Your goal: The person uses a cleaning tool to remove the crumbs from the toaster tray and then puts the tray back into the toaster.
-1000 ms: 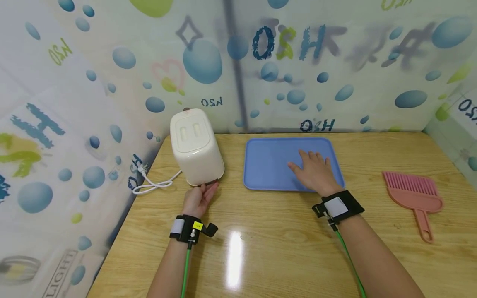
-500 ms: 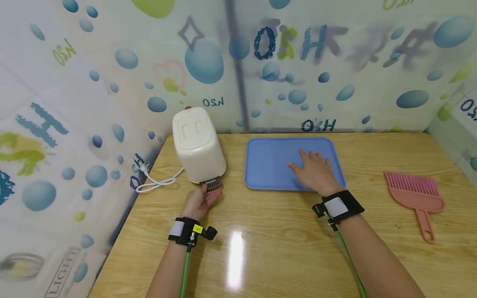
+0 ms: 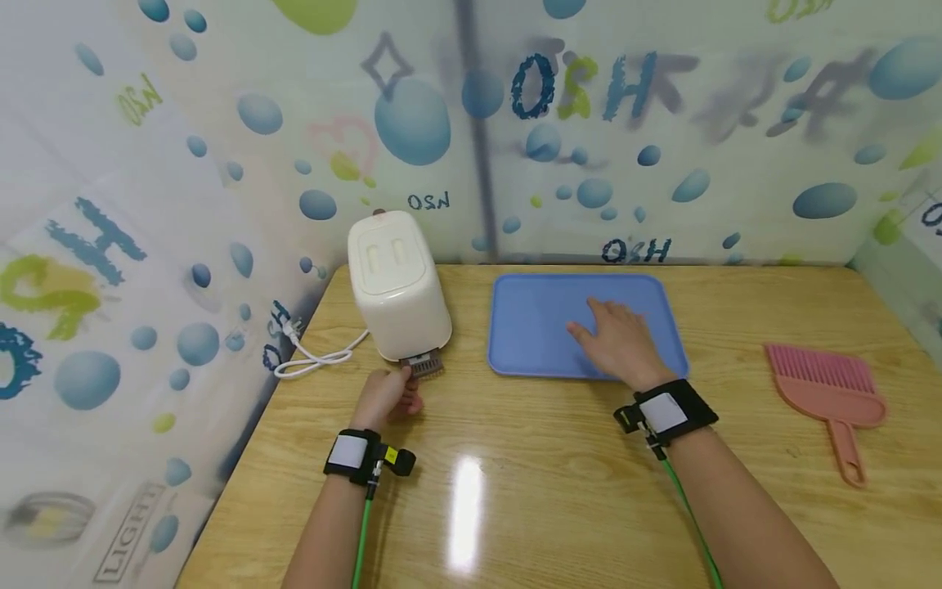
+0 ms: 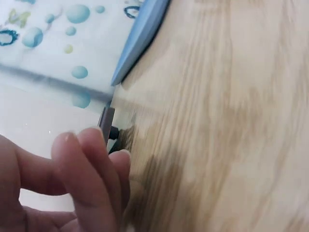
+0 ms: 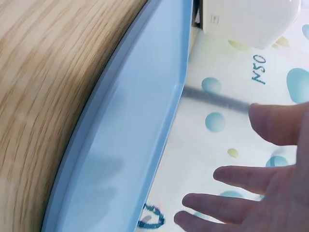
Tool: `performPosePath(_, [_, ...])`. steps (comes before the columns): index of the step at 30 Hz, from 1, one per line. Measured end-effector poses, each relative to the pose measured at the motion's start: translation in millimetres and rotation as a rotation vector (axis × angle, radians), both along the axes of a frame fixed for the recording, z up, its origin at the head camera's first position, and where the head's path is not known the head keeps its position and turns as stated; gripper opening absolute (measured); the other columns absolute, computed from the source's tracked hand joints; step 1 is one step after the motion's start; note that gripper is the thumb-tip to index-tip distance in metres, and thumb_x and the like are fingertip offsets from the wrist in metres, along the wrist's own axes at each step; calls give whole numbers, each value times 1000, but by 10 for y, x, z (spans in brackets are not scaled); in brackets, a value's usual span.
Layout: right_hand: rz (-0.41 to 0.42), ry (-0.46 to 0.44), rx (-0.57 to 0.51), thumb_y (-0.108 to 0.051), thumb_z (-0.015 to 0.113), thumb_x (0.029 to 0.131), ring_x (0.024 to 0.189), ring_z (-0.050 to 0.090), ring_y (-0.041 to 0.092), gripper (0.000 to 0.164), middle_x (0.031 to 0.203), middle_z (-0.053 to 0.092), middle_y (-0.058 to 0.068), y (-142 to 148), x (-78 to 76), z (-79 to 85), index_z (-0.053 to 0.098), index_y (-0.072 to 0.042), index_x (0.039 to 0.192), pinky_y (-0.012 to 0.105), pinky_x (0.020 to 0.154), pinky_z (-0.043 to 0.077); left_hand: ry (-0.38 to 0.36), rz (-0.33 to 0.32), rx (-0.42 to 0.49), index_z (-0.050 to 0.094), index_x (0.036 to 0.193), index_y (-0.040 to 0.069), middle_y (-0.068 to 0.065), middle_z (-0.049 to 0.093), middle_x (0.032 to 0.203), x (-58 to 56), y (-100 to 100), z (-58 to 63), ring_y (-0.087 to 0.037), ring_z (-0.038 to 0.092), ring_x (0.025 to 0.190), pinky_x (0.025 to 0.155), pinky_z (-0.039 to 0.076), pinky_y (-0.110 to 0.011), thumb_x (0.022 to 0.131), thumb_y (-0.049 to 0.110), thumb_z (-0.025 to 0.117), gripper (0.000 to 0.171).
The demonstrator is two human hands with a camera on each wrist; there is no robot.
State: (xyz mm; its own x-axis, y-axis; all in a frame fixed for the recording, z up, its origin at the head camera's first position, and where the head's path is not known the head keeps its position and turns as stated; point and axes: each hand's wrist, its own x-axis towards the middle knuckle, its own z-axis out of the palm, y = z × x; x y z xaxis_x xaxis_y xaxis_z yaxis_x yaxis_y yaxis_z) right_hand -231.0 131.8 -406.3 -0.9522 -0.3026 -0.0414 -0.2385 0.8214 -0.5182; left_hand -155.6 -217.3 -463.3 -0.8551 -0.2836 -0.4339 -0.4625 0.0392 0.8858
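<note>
A white toaster (image 3: 403, 282) with a lid over its top stands at the back left of the table. From the low front of the toaster sticks out a brown slotted crumb tray (image 3: 427, 365). My left hand (image 3: 384, 398) pinches the crumb tray's left corner with thumb and fingers, the other fingers curled below. In the left wrist view its curled fingers (image 4: 87, 179) overlap a dark grey edge with a small black knob under it. My right hand (image 3: 620, 342) is spread, palm down, over the right part of a blue tray (image 3: 533, 327), holding nothing.
A pink dustpan-shaped tool with a brush (image 3: 827, 393) lies at the right of the table. The toaster's white cord (image 3: 316, 360) loops toward the left wall. A patterned sheet (image 3: 589, 147) hangs behind the table's back edge.
The crumb tray has slid out from under the toaster toward the front. My left hand's fingers have curled in from beneath it. The right hand stays over the blue tray.
</note>
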Motion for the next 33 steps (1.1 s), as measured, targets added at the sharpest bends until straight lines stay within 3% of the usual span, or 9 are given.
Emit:
performPosePath(6, [45,-48,-194,-28,54,106,130,49,46,55,140,52,31,-325,-28,23,45,8,146,59,104,41,13,-44,-251,67,91,-7,-8,65,69,2,-60,37,-13,63,53,53,55,-27,103,19,54,32])
performPosePath(11, [149,-245,-337,-24,55,106,99,67,32,46,117,67,22,-780,-57,-48,54,7,140,44,84,54,26,-62,-417,71,78,-2,-5,63,58,3,-109,61,-12,60,48,49,50,-25,99,23,62,34])
performPosePath(13, [165,-337,-395,-20,56,105,87,68,27,41,107,69,20,-969,-68,-106,57,8,136,38,76,56,35,-60,-418,71,79,-2,-5,64,58,-1,-118,63,-12,60,47,49,50,-25,98,22,64,31])
performPosePath(18, [120,-465,-495,-9,58,102,69,67,19,28,87,69,17,-1385,-58,-283,63,12,119,31,65,58,52,-49,-255,69,90,-7,-7,65,65,-15,-133,21,-12,62,52,51,55,-26,100,15,62,25])
performPosePath(22, [77,-531,-541,-3,57,101,60,65,15,21,78,67,15,-1624,-1,-397,62,14,110,29,60,59,50,-45,-189,68,91,-9,-9,65,68,-29,-138,-11,-12,62,54,52,55,-26,101,12,59,24])
performPosePath(28, [44,-561,-621,1,55,100,53,63,13,18,69,63,13,-1852,57,-514,63,17,101,28,56,57,41,-71,-167,68,93,-9,-10,66,71,-32,-154,-5,-14,63,56,53,55,-26,102,10,58,24])
performPosePath(33, [25,-521,-613,-3,60,100,50,61,11,17,66,63,9,-1962,51,-557,65,13,97,25,53,55,49,-80,-173,68,98,-10,-11,65,74,-33,-197,3,-14,63,56,53,55,-26,100,8,57,21])
